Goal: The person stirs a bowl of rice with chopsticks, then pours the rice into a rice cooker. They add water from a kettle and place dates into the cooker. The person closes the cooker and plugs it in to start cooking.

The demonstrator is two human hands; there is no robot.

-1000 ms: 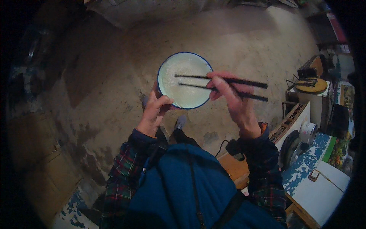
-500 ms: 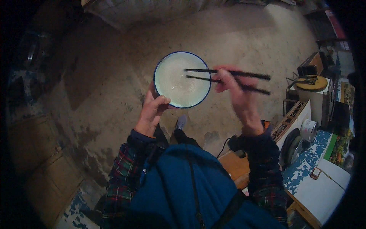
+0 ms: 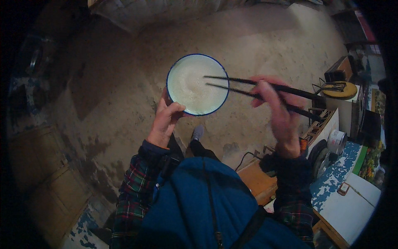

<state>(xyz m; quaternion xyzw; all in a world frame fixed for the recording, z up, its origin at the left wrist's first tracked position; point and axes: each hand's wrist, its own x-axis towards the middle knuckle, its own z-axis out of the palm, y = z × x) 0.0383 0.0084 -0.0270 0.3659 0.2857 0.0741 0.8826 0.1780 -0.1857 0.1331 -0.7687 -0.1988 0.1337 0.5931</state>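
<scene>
Left hand (image 3: 165, 124) grips blue-rimmed round bowl (image 3: 174, 68) at near-left edge, thumb on rim; bowl sits out over floor (image 3: 120, 83). Probably stiff, moderately weighty, slick if wet, maybe chippable; best held rim-and-underside. Whitish glistening contents, grain or liquid unclear. Black chopsticks (image 3: 240, 80), likely light and rigid, tips over bowl; blurred right hand (image 3: 280, 108) clasps them mid-shaft, sensible hold.

A bare, stained brown floor (image 3: 112, 62) spread across most of the dim room, paler toward the upper right. Brown panels (image 3: 41, 162) showed at the left. Along the right ran a counter (image 3: 331, 189) with flaking blue paint, and an orange-brown wooden surface (image 3: 258, 179) sat near it. Shadow swallowed the outer edges.
</scene>
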